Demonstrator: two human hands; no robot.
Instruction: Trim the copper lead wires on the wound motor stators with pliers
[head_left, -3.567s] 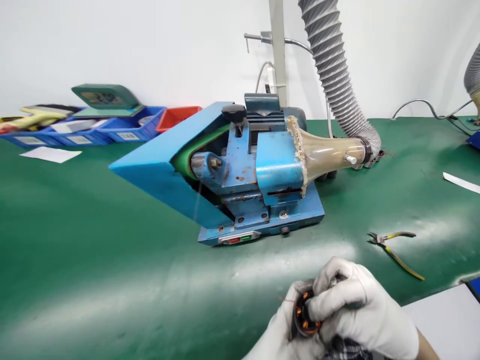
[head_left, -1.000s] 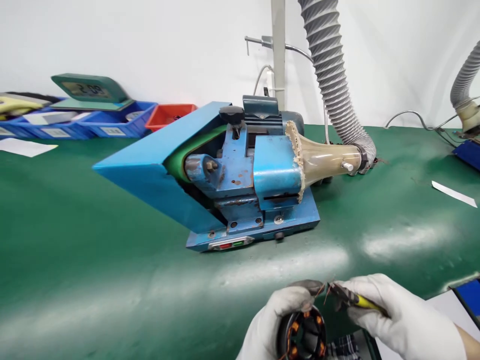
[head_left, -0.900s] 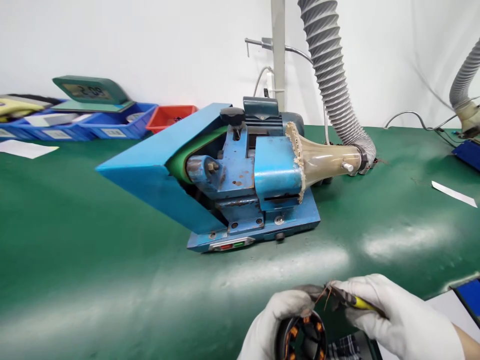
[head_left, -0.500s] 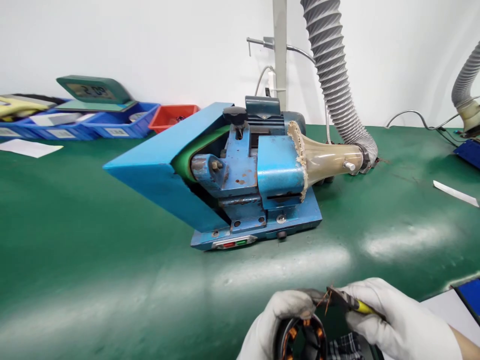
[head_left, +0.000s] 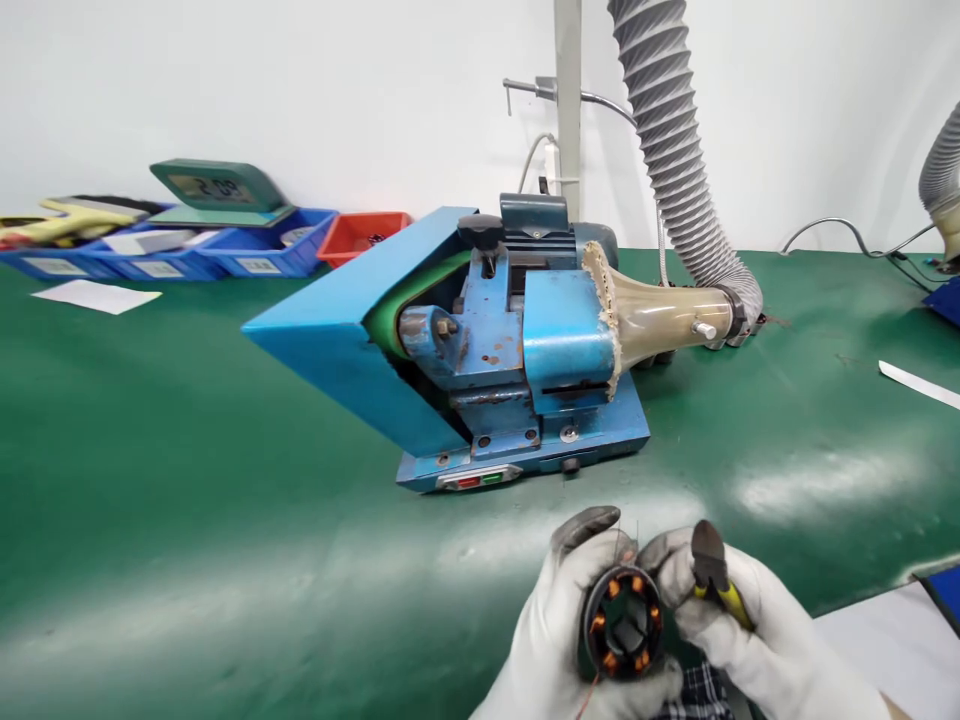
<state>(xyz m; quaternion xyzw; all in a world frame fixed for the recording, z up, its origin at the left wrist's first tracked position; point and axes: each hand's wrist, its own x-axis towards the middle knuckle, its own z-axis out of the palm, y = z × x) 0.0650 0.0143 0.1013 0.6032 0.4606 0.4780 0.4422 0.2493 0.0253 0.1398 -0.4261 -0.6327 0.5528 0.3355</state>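
The left hand (head_left: pixel 551 610), in a white glove with a dark fingertip, grips the ring (head_left: pixel 590 630), a black round part with copper windings, its opening turned up toward the camera. Thin wires stick out at its top and bottom. The right hand (head_left: pixel 757 620), gloved alike, holds the cutters (head_left: pixel 709 560) against its palm, their dark head pointing up and their yellow handles partly hidden; its thumb and fingertips are close to the ring's upper right edge, and whether they touch it I cannot tell. Both hands are over the near edge of the green tabletop (head_left: pixel 225 420).

Beyond them stands the blue machine (head_left: pixel 562 330), with a green belt, and red and green buttons on its base. A tan funnel (head_left: pixel 660 315) joins it to the grey hose (head_left: pixel 667 140). At the far left are blue bins (head_left: pixel 259 260), a red bin (head_left: pixel 352 240) and a clock (head_left: pixel 217 187); a paper strip (head_left: pixel 919 382) lies to the right.
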